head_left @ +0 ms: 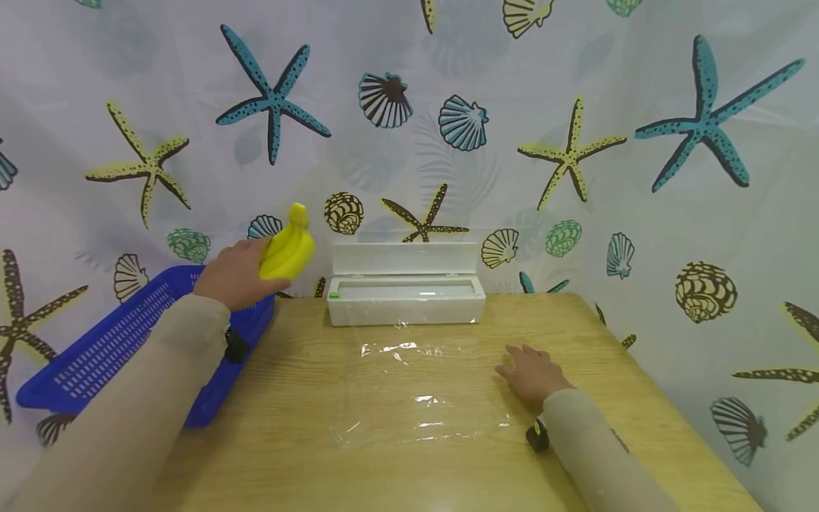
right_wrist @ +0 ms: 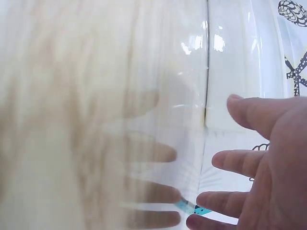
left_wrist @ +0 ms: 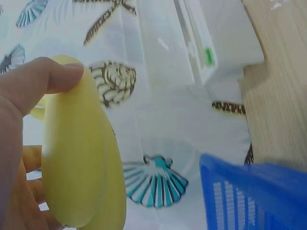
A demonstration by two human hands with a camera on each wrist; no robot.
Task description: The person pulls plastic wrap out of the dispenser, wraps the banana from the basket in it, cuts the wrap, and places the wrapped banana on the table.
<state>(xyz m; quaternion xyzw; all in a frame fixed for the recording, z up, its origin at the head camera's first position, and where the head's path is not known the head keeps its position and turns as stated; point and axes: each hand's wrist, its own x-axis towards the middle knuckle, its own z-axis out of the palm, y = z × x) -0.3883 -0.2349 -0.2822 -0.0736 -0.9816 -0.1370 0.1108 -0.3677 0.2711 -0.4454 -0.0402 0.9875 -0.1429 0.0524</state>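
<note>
The left hand (head_left: pixel 239 276) curls its fingers round a yellow, smooth-skinned banana bunch (head_left: pixel 289 250), raised near the far left corner of the desk (head_left: pixel 307 469). The bunch looks light, firm and slightly slippery, best gripped mid-body. Toward the right edge, the right hand (head_left: pixel 534 373), fingers spread, holds nothing beside thin transparent film (head_left: pixel 425 416), probably clingy.

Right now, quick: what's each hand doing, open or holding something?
Left hand: closed, holding the yellow banana bunch.
Right hand: open, fingers apart, holding nothing.
</note>
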